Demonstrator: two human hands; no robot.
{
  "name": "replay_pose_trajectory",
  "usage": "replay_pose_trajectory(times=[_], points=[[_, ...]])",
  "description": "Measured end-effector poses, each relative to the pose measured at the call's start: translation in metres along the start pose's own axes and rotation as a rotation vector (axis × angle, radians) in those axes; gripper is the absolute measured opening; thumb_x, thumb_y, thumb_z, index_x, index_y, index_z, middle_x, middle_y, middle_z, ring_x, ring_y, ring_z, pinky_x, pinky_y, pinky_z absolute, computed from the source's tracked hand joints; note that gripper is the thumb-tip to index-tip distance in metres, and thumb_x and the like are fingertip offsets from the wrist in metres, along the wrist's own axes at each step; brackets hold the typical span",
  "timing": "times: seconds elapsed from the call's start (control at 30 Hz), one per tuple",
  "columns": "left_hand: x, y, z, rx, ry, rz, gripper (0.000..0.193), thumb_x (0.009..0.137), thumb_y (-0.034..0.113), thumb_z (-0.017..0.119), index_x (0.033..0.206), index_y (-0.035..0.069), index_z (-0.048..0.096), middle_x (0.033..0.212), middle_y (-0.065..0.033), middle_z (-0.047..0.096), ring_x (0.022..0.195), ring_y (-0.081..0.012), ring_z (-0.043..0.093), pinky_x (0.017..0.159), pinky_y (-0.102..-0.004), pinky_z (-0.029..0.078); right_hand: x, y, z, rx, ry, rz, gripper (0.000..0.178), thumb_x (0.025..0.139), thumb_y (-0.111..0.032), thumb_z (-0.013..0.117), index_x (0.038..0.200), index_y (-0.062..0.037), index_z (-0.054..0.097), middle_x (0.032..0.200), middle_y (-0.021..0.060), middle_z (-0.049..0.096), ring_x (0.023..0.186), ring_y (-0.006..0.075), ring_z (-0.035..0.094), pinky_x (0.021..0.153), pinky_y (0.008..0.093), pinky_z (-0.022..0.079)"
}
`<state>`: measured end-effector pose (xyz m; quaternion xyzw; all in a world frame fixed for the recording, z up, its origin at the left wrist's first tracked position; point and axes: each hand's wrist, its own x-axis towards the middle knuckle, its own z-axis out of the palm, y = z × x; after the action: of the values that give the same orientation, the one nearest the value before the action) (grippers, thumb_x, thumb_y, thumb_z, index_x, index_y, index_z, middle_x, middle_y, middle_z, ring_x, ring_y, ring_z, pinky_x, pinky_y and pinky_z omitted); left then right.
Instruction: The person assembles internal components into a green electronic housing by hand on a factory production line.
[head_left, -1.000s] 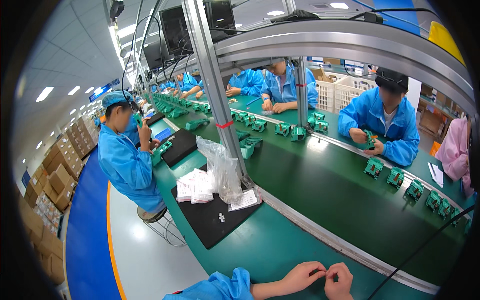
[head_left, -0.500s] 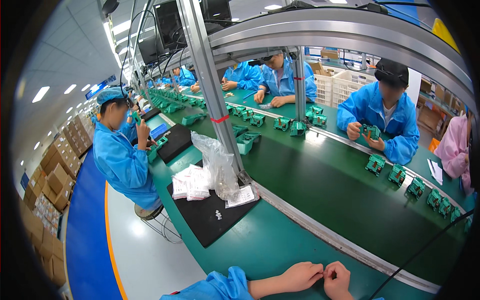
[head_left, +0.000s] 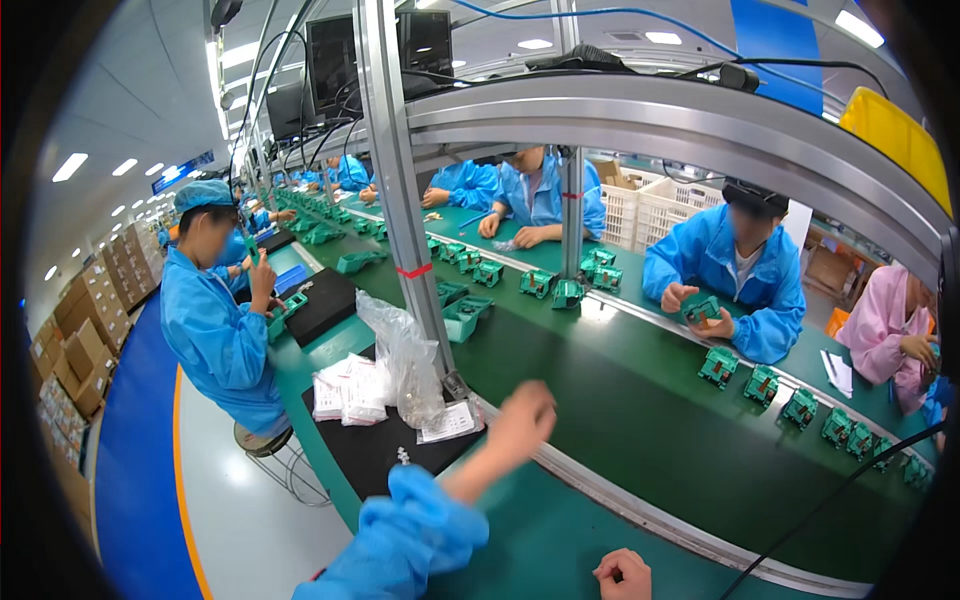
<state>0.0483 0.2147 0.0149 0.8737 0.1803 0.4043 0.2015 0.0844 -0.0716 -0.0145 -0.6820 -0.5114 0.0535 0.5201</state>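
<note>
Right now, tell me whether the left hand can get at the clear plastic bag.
Probably yes: the left hand is close to the clear plastic bag. The metal post stands right beside the bag, but the bag's near side looks open.

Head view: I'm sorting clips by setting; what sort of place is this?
Probably a factory assembly line: green units stand along what looks like a belt, and several people in blue work beside it.

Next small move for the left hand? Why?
Probably extend the bare left hand toward the nearer green plastic housing beside the upright silver metal post: it is out over the edge of the flat dark-green belt, apart from that housing. Its blurred grip can't be read.
</note>
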Motion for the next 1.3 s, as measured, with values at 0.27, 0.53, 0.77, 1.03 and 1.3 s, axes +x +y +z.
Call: replay_pose_trajectory(times=[0.27,0.53,0.77,1.03,1.3], points=[[0.11,-0.167,-0.021,0.789,-0.084,-0.504,0.019,0.069,0.014,0.051,0.083,0.004,0.059,0.13,-0.0178,0.027,0.075,-0.0299,0.058,0.063,-0.0403,0.046,0.004,-0.006,0.005,0.023,0.005,0.11,0.006,0.067,0.003,0.05,0.065,-0.0017,0.047,0.067,0.0107,0.049,0.06,0.0246,0.049,0.053,0.0289,0.039],[0.094,-0.192,0.012,0.925,-0.11,-0.465,0.011,0.07,0.011,0.053,0.076,0.008,0.061,0.102,-0.0128,0.048,0.071,-0.0252,0.058,0.058,-0.037,0.047,0.005,-0.003,0.004,0.001,0.0,0.144,0.007,0.066,0.005,0.048,0.065,-0.0016,0.046,0.067,0.0114,0.048,0.062,0.026,0.049,0.055,0.03,0.039],[0.09,-0.143,0.018,0.588,0.017,-0.319,0.031,0.07,0.001,0.048,0.1,0.006,0.041,0.086,-0.0138,0.049,0.071,-0.0325,0.055,0.062,-0.0434,0.045,0.001,-0.004,0.004,-0.039,-0.02,0.158,0.004,0.069,0.001,0.047,0.068,-0.0027,0.047,0.068,0.0128,0.048,0.063,0.0273,0.049,0.056,0.0308,0.039],[0.042,0.028,0.006,0.285,-0.456,0.178,0.021,0.066,0.001,0.049,0.086,0.003,0.054,0.086,-0.0132,0.048,0.077,-0.0335,0.051,0.066,-0.0423,0.042,-0.016,0.01,0.011,-0.224,-0.071,-0.266,0.012,0.06,-0.003,0.054,0.07,-0.0068,0.051,0.077,0.0044,0.052,0.064,0.0194,0.051,0.055,0.0296,0.039],[-0.059,0.096,-0.005,-0.015,-0.648,0.671,0.008,0.064,0.007,0.053,0.072,0.008,0.055,0.081,-0.0029,0.049,0.068,-0.0209,0.047,0.066,-0.0319,0.041,-0.043,-0.061,0.005,0.053,-0.318,-0.629,0.015,0.062,-0.004,0.058,0.075,-0.0084,0.053,0.083,0.0048,0.054,0.063,0.0158,0.048,0.052,0.0275,0.037]])
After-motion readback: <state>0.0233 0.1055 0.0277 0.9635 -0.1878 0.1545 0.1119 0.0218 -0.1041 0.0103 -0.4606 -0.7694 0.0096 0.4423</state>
